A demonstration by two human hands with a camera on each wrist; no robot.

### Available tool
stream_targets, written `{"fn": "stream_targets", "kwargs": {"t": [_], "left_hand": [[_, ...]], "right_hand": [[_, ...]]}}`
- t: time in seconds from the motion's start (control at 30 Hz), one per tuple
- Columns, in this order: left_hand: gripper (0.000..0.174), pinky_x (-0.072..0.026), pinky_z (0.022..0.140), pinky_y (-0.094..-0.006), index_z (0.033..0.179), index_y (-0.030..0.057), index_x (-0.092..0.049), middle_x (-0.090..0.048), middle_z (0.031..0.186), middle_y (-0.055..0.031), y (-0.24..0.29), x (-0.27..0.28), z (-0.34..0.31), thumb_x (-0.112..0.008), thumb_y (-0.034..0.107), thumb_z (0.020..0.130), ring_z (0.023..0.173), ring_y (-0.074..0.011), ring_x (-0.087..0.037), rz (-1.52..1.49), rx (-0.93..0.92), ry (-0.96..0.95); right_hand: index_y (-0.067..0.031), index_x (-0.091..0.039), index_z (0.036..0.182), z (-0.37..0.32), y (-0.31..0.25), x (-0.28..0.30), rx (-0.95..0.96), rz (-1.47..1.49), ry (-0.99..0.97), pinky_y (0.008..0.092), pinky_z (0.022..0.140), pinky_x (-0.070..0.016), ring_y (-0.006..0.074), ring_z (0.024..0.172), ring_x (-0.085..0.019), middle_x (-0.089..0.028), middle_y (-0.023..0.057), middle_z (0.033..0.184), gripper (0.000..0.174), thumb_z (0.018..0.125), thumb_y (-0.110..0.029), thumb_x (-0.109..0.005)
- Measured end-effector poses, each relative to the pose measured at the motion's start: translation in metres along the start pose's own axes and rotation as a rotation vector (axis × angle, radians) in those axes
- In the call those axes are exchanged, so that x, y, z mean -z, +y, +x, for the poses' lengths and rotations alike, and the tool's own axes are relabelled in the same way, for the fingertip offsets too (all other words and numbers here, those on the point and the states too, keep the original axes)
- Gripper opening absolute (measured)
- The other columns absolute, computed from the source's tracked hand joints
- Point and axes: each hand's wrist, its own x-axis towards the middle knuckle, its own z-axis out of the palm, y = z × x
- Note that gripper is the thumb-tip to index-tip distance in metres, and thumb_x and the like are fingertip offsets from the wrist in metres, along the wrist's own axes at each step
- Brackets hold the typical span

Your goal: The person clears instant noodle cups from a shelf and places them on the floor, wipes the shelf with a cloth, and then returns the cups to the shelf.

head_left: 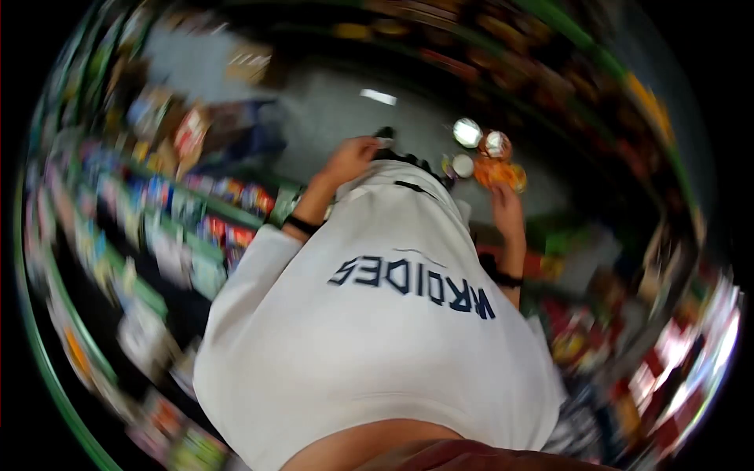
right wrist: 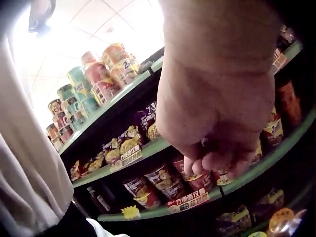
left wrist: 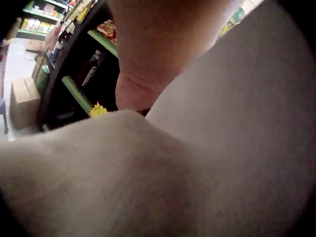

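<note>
My left hand (head_left: 351, 159) hangs beside the hem of the white shirt (head_left: 393, 314), its fingers loosely bent with nothing seen in them. In the left wrist view, pale cloth (left wrist: 237, 128) hides most of that hand. My right hand (right wrist: 212, 133) hangs in front of a shelf of packaged food, fingers loosely curled and no held item visible. From the head view, its fingertips overlap some orange packages (head_left: 503, 174). Close by are a shiny-topped cup (head_left: 496, 144) and a white round lid (head_left: 462, 165).
Stacked cups (right wrist: 96, 79) line the top of a green-edged shelf (right wrist: 113, 148), with dark red cups (right wrist: 165, 181) lower down. Blurred shelves of goods (head_left: 102, 228) curve along the left. A cardboard box (left wrist: 24, 101) stands on the floor, and another carton (head_left: 250, 63) lies ahead.
</note>
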Motion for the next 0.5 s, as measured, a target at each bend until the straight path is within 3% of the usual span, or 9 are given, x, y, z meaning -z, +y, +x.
{"fn": "stream_targets", "kwargs": {"t": [0.07, 0.13, 0.17, 0.23, 0.37, 0.5], "left_hand": [[0.022, -0.0479, 0.067, -0.0278, 0.109, 0.0015, -0.067, -0.067, 0.082, -0.008, -0.009, 0.007, 0.019, -0.055, 0.011, 0.094, 0.071, -0.0136, -0.06, -0.063, -0.028, -0.041], [0.022, -0.0456, 0.064, -0.0253, 0.111, 0.0019, -0.067, -0.065, 0.077, -0.0049, -0.024, 0.011, 0.043, -0.056, 0.011, 0.094, 0.068, -0.01, -0.055, -0.131, -0.013, -0.185], [0.022, -0.0433, 0.063, -0.0238, 0.112, 0.0018, -0.066, -0.062, 0.076, -0.0024, -0.035, 0.015, 0.052, -0.057, 0.011, 0.094, 0.068, -0.0078, -0.051, -0.088, 0.046, -0.216], [0.023, -0.0411, 0.061, -0.0224, 0.114, 0.0017, -0.065, -0.059, 0.074, 0.0, -0.048, 0.03, 0.072, -0.057, 0.01, 0.094, 0.067, -0.0056, -0.047, 0.006, 0.078, -0.312], [0.04, -0.0501, 0.073, -0.033, 0.122, 0.0015, -0.061, -0.067, 0.084, -0.0119, -0.055, 0.042, 0.118, -0.065, 0.024, 0.089, 0.074, -0.0211, -0.063, 0.352, -0.031, -0.655], [0.042, -0.0507, 0.08, -0.0376, 0.123, 0.0017, -0.059, -0.069, 0.091, -0.0173, -0.041, 0.041, 0.17, -0.063, 0.026, 0.089, 0.086, -0.0303, -0.067, 0.525, -0.168, -0.819]], "right_hand": [[0.0015, -0.062, 0.108, -0.016, -0.024, -0.012, -0.032, -0.055, 0.041, 0.0392, 0.075, -0.0498, 0.0314, 0.083, -0.064, -0.066, 0.0193, 0.09, 0.023, 0.089, -0.004, -0.051], [-0.0006, -0.063, 0.107, -0.03, -0.043, -0.029, -0.051, -0.038, 0.064, 0.041, 0.077, -0.05, 0.0367, 0.084, -0.064, -0.066, 0.0216, 0.091, 0.023, 0.087, -0.003, -0.051], [-0.0006, -0.063, 0.107, -0.037, -0.05, -0.034, -0.119, -0.014, 0.127, 0.041, 0.077, -0.05, 0.0367, 0.084, -0.064, -0.066, 0.0216, 0.091, 0.023, 0.087, -0.003, -0.051], [-0.0008, -0.062, 0.107, -0.05, -0.062, -0.054, -0.281, 0.002, 0.064, 0.0408, 0.078, -0.0504, 0.0377, 0.083, -0.064, -0.066, 0.0212, 0.09, 0.023, 0.086, -0.003, -0.053], [-0.0001, -0.063, 0.107, -0.085, -0.057, -0.099, -0.319, -0.051, 0.253, 0.0404, 0.076, -0.0514, 0.0361, 0.084, -0.067, -0.068, 0.0218, 0.091, 0.024, 0.085, -0.007, -0.057], [0.0009, -0.063, 0.108, -0.117, -0.071, -0.122, -0.498, 0.144, 0.368, 0.0393, 0.073, -0.0512, 0.0339, 0.08, -0.067, -0.068, 0.0211, 0.087, 0.027, 0.082, -0.006, -0.058]]}}
